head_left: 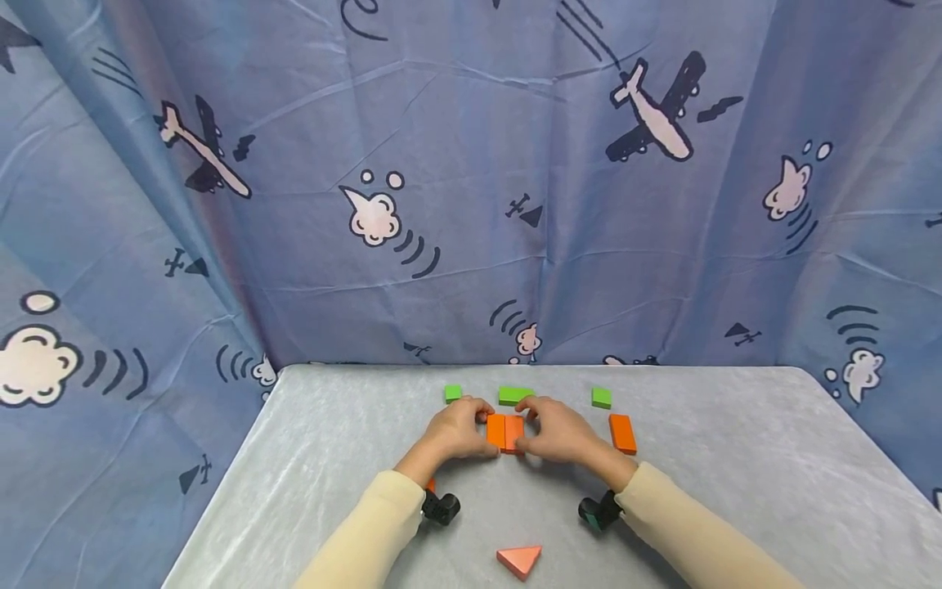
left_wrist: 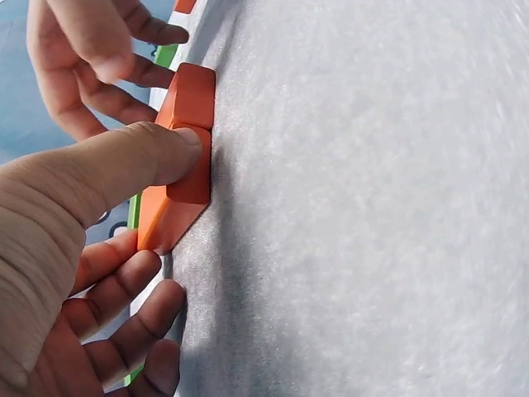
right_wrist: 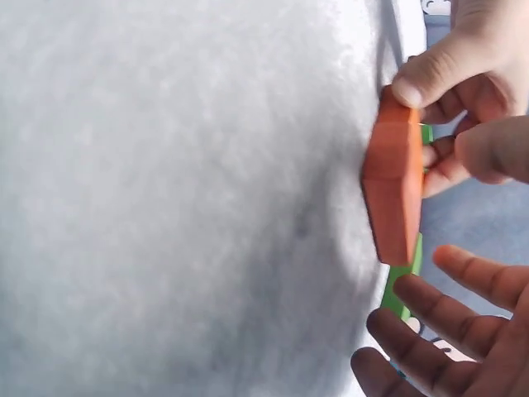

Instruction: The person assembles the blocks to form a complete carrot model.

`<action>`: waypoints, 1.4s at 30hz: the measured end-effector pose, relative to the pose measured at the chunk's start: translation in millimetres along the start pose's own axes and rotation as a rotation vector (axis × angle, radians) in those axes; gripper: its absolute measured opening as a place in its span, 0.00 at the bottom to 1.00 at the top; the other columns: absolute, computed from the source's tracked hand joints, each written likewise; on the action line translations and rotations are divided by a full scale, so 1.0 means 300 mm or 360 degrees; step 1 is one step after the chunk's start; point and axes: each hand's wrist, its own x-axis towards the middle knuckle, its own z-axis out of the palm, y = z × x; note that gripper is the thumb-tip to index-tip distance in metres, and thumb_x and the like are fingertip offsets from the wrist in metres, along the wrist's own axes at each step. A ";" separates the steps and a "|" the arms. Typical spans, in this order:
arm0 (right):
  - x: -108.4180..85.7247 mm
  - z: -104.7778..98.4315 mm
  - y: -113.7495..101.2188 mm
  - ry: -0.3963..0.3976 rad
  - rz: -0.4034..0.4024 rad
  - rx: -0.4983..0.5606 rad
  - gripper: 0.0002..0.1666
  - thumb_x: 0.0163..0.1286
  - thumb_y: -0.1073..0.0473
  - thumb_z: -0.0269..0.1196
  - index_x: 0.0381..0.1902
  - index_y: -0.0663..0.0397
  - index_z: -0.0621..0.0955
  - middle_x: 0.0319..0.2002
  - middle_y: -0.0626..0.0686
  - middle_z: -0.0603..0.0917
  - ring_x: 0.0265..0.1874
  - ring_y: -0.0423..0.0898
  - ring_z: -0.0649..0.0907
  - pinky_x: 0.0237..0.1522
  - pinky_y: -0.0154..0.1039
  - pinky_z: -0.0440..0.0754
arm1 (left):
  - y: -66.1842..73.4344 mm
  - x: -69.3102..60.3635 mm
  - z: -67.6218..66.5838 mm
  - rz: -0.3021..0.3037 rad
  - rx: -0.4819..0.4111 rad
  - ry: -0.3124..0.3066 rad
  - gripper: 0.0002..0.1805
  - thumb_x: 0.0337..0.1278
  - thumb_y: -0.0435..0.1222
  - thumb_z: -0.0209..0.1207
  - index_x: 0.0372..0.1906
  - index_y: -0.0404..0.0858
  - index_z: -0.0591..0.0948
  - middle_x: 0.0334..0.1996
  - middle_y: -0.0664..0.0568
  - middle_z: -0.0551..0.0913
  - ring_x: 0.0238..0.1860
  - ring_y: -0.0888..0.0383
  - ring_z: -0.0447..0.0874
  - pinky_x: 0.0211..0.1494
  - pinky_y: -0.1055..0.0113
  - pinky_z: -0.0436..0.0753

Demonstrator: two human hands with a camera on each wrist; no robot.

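Observation:
Two orange rectangular blocks lie flat side by side, long sides together, near the middle of the table. My left hand (head_left: 462, 429) pinches the left orange block (head_left: 496, 430), its thumb on the near end and a fingertip by the far end, as the left wrist view shows. Around the right orange block (head_left: 514, 433) my right hand (head_left: 557, 430) hovers with thumb and fingers spread. In the right wrist view, its fingers (right_wrist: 471, 327) stand apart from that block.
Behind the hands lie a green rectangular block (head_left: 515, 396) and two small green blocks, one left (head_left: 452, 393) and one right (head_left: 601, 397). Another orange block (head_left: 622, 433) lies to the right. A salmon triangular block (head_left: 519, 561) is near the front. Something orange (head_left: 431, 485) shows partly behind the left wrist.

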 end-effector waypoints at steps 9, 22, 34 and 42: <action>-0.041 -0.068 0.032 0.0072 -0.0080 -0.0002 0.24 0.55 0.51 0.68 0.50 0.51 0.81 0.45 0.54 0.84 0.41 0.51 0.83 0.42 0.47 0.81 | 0.004 0.005 0.004 -0.0026 -0.0020 -0.0009 0.33 0.29 0.48 0.77 0.49 0.45 0.81 0.41 0.57 0.81 0.42 0.60 0.78 0.49 0.62 0.78; -0.118 -0.177 0.116 0.0098 -0.0092 -0.0103 0.23 0.59 0.50 0.66 0.51 0.53 0.80 0.48 0.56 0.83 0.45 0.55 0.82 0.43 0.51 0.81 | 0.004 0.004 -0.007 -0.0020 0.0016 -0.0007 0.32 0.28 0.48 0.77 0.48 0.45 0.82 0.41 0.57 0.81 0.42 0.60 0.78 0.48 0.63 0.78; -0.190 -0.243 0.240 0.0091 -0.0014 -0.0205 0.26 0.56 0.49 0.68 0.51 0.54 0.80 0.49 0.58 0.81 0.44 0.54 0.82 0.42 0.52 0.80 | 0.007 0.006 -0.004 -0.0037 0.0008 -0.0015 0.32 0.28 0.48 0.77 0.48 0.45 0.82 0.41 0.58 0.81 0.42 0.60 0.79 0.49 0.62 0.78; -0.200 -0.239 0.301 0.0063 0.0005 -0.0321 0.31 0.48 0.49 0.73 0.50 0.56 0.80 0.46 0.59 0.81 0.38 0.51 0.80 0.38 0.51 0.80 | 0.005 0.008 -0.003 -0.0038 0.0010 -0.0016 0.33 0.28 0.48 0.77 0.49 0.44 0.82 0.41 0.57 0.81 0.42 0.60 0.79 0.49 0.62 0.78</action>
